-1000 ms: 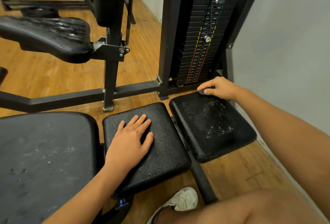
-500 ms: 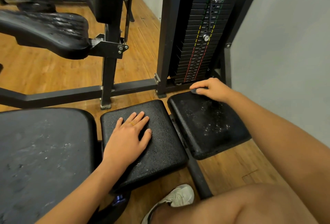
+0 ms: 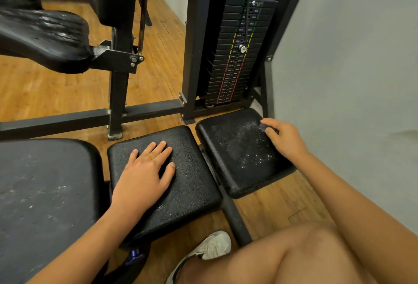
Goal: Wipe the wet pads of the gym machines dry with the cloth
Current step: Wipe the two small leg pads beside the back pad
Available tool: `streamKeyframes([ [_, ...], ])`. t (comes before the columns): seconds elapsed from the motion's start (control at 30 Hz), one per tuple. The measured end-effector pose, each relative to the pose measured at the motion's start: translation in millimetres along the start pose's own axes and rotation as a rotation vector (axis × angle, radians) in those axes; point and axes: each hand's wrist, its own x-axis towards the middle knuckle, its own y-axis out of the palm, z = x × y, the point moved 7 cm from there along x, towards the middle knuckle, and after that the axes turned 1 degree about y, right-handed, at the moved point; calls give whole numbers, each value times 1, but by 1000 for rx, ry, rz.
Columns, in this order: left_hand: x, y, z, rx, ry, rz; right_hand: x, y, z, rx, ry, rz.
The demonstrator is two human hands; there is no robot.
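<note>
1. Down by the base of the weight machine, seen from the head camera, the person's left hand (image 3: pixel 147 170) lies flat on the middle pad (image 3: pixel 194 188), fingers straight and slightly spread, holding nothing.
2. Just right of it, across a narrow gap, sits the right pad (image 3: pixel 235 154), its surface speckled with water droplets that glint around its centre.
3. The right hand (image 3: pixel 286 140) rests on that pad near its far right corner, fingers curled down over the cloth (image 3: pixel 264 128). Only a small greyish sliver of the cloth shows under the fingertips, pressed against the pad.
4. To the left, a large seat pad (image 3: pixel 45 193) fills the lower corner, marked with faint pale streaks.
5. Farther back on the left, another seat (image 3: pixel 45 37) on a black frame shines with wet patches.
6. Behind the right pad stands the weight stack (image 3: pixel 235 57), with coloured marks along its plates and a pin partway down.
7. A grey wall (image 3: pixel 350 80) runs along the right side, and the wooden floor (image 3: pixel 56 93) lies beneath everything.
8. Nearest the camera, a bare knee (image 3: pixel 305 258) and a white shoe (image 3: pixel 210 247) show beside the pads.
</note>
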Motion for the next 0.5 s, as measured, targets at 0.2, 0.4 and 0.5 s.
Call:
streamKeyframes([
  [0.2,0,0,-1,8,0,-21,-36,-9,-14,-55,-4,2],
  [0.4,0,-2,-3,16,-5,-6,34,14,4,-83,-6,16],
  [0.5,-2,-3,-4,14,-3,-3,44,19,7,-69,2,28],
])
